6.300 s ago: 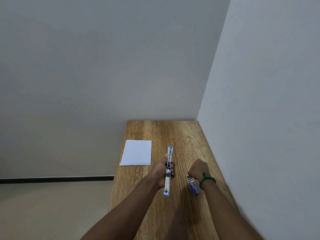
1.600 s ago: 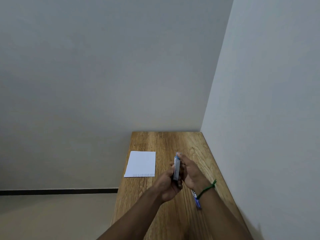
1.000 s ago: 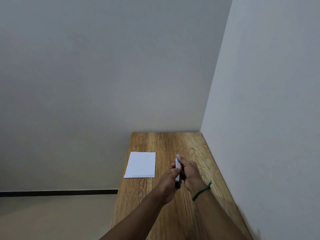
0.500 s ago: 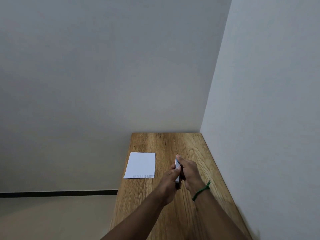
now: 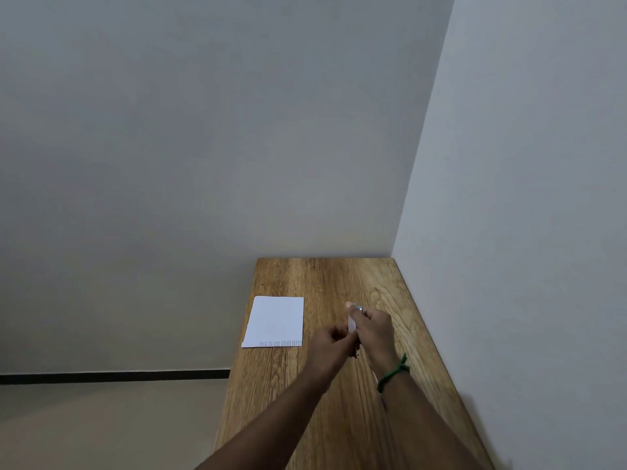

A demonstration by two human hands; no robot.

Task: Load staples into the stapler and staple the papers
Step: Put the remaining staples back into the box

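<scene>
Both my forearms reach toward twelve o'clock and meet. My left hand (image 5: pixel 330 346) is curled, fingers pinched shut at its two o'clock. My right hand (image 5: pixel 375 330) closes beside it, touching, forefinger stretched toward eleven o'clock.

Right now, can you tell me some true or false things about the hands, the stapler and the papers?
1. Both hands hold the stapler. True: the left hand and right hand grip it.
2. The papers lie under the stapler. False: they lie apart, to its left, on the wooden table.
3. A green band circles the right wrist. True.
4. The papers are red. False: white.
</scene>
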